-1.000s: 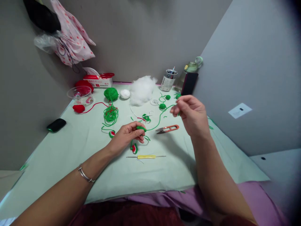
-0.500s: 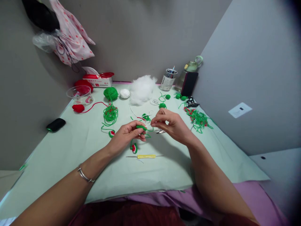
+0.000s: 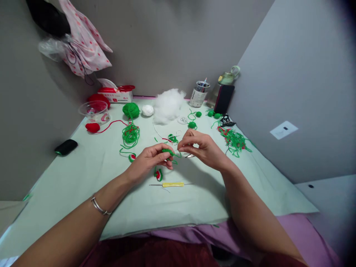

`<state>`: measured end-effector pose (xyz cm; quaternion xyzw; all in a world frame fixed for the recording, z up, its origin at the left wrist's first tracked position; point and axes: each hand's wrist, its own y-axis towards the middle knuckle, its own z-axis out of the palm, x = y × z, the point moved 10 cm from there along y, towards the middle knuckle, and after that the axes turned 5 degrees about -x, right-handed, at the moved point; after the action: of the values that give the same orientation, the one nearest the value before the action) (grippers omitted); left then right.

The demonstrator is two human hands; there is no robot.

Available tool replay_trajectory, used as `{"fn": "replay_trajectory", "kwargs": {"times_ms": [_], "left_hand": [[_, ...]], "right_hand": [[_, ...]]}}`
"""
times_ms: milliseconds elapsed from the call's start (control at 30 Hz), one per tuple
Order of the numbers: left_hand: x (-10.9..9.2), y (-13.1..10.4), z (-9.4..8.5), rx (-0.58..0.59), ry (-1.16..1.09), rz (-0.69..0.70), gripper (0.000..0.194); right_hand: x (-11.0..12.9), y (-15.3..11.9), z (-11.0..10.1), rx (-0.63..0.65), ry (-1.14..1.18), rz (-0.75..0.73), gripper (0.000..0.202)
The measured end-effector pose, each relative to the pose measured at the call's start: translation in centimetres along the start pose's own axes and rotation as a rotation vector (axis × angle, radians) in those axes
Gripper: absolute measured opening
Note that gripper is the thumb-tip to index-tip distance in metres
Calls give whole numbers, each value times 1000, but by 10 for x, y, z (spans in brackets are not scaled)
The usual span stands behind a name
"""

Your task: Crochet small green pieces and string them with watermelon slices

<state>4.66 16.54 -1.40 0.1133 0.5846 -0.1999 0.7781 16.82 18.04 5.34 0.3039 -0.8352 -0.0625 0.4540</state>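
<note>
My left hand point(image 3: 151, 158) pinches a small green crocheted piece point(image 3: 168, 151) between thumb and fingers, above the table. To its right, my right hand point(image 3: 200, 147) is closed in a pinch on a thin, shiny needle, mostly hidden by the fingertips and pointing at the piece. A green yarn tail point(image 3: 178, 155) hangs between the hands. Scissors point(image 3: 189, 155) lie partly covered beneath my right hand. Below my left hand rests a small red, white and green crocheted piece point(image 3: 158, 174), with a similar one point(image 3: 132, 158) further left. A yellow-handled crochet hook point(image 3: 172, 184) lies nearer me.
Behind the hands are white stuffing point(image 3: 168, 106), a green yarn ball point(image 3: 131, 110) and loose green yarn point(image 3: 130, 135). A yarn tangle point(image 3: 236, 141) lies right, near a phone point(image 3: 224, 99) and bottle point(image 3: 217, 92). At left stand a clear tub point(image 3: 96, 113) and a black case point(image 3: 66, 147).
My right hand has come slightly closer to the green crocheted piece, and less of the needle shows between them. My left hand has shifted a touch to the right.
</note>
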Motion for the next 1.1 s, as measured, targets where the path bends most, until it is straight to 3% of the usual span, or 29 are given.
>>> {"fn": "replay_trajectory", "kwargs": {"times_ms": [333, 600, 767, 833, 967, 1100], "left_hand": [[2, 3, -2, -14, -55, 3, 14], [4, 4, -17, -139, 43, 25, 12], [11, 5, -16, -125, 44, 3, 14], [13, 6, -14, -111, 45, -11, 12], [16, 7, -14, -112, 32, -40, 10], [21, 6, -16, -117, 13, -81, 13]], "right_hand": [[3, 2, 6, -53, 23, -14, 9], [3, -1, 19, -104, 150, 36, 10], [17, -2, 27, -78, -99, -102, 12], [21, -3, 26, -114, -96, -122, 12], [15, -3, 13, -218, 351, 30, 12], [0, -1, 7, -222, 757, 243, 24]]}}
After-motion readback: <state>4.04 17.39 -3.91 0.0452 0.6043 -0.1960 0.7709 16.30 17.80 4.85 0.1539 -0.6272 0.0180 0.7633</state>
